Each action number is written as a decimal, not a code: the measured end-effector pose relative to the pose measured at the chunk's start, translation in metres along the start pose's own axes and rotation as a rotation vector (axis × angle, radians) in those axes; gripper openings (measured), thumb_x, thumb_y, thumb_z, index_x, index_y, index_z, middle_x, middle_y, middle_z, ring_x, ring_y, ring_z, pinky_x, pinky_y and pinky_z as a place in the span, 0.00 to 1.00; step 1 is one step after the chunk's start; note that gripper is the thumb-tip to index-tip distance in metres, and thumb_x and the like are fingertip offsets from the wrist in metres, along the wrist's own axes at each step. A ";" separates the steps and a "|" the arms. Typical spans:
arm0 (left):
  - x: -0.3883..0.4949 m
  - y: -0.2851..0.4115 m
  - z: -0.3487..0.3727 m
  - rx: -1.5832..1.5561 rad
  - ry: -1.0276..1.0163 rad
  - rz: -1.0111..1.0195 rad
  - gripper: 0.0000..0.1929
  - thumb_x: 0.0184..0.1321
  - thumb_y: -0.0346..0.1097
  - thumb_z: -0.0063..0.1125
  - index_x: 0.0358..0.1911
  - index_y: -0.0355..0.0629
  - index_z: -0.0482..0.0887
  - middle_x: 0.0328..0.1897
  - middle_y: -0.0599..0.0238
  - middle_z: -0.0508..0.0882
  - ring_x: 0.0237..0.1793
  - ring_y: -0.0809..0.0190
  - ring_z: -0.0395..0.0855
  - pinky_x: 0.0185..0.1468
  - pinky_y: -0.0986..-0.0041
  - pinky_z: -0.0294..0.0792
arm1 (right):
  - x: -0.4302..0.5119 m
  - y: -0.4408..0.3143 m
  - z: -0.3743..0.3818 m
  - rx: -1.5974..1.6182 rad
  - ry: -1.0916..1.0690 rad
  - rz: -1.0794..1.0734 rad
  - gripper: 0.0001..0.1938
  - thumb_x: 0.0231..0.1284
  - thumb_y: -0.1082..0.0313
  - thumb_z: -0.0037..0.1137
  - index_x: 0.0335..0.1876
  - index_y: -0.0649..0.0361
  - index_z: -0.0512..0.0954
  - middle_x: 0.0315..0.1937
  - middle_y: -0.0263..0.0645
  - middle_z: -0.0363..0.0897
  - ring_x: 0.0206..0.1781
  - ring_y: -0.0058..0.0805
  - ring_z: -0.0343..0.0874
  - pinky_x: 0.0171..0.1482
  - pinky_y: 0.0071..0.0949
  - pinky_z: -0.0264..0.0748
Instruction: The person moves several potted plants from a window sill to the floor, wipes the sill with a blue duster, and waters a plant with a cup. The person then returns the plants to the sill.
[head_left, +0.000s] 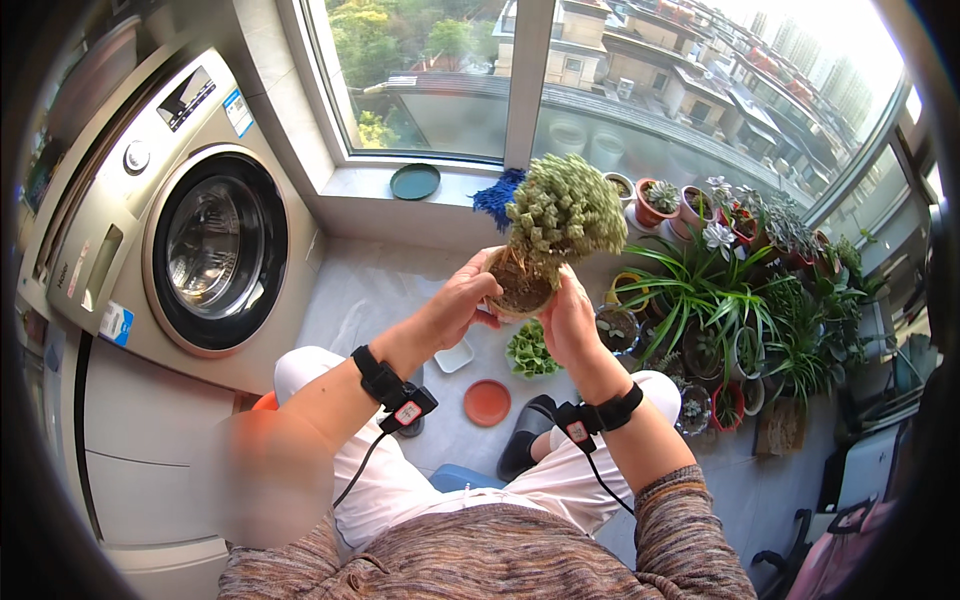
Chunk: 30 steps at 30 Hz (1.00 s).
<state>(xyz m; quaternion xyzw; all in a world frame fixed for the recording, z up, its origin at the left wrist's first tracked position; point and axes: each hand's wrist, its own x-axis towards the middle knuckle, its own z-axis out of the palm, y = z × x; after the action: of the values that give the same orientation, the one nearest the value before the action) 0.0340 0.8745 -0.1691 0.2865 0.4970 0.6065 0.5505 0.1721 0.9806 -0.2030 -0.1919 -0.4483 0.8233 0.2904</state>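
Between both hands I hold a small round pot with brown soil in it, raised above my knees. Out of it grows a dense succulent with stacked pale-green leaves, leaning over the far right side of the rim. My left hand grips the pot's left side, thumb near the rim. On the right side, my right hand presses its fingers against the pot, close under the foliage. Below the pot, a leafy green succulent stands on the floor, with an orange-red saucer and a white tray nearby.
A Haier washing machine stands at left. Many potted plants crowd the floor and ledge at right. A green saucer and a blue fringed thing lie on the windowsill. A blue seat shows between my legs.
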 end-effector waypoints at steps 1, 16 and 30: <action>0.001 -0.002 0.001 0.033 -0.029 -0.021 0.31 0.54 0.36 0.47 0.66 0.51 0.63 0.52 0.67 0.76 0.44 0.65 0.80 0.36 0.71 0.76 | -0.002 0.001 -0.004 -0.010 0.044 -0.002 0.19 0.74 0.60 0.31 0.63 0.56 0.68 0.57 0.35 0.73 0.56 0.26 0.73 0.56 0.28 0.71; -0.009 -0.042 0.011 -0.218 -0.394 -0.094 0.33 0.64 0.42 0.45 0.72 0.53 0.50 0.67 0.61 0.68 0.59 0.57 0.77 0.51 0.59 0.76 | -0.046 -0.005 -0.012 -0.056 0.151 -0.083 0.15 0.73 0.60 0.38 0.54 0.60 0.73 0.50 0.36 0.77 0.53 0.25 0.75 0.55 0.28 0.72; -0.020 0.010 -0.045 0.015 -0.022 -0.226 0.27 0.62 0.49 0.55 0.63 0.52 0.65 0.54 0.62 0.79 0.52 0.58 0.81 0.48 0.61 0.76 | 0.023 0.019 0.053 -0.009 0.109 -0.054 0.16 0.75 0.55 0.37 0.54 0.56 0.72 0.47 0.33 0.80 0.44 0.22 0.81 0.38 0.21 0.79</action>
<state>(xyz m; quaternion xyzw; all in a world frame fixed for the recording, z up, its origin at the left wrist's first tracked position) -0.0054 0.8435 -0.1718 0.2395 0.5247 0.5335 0.6186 0.1180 0.9544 -0.1931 -0.2258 -0.4406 0.8013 0.3358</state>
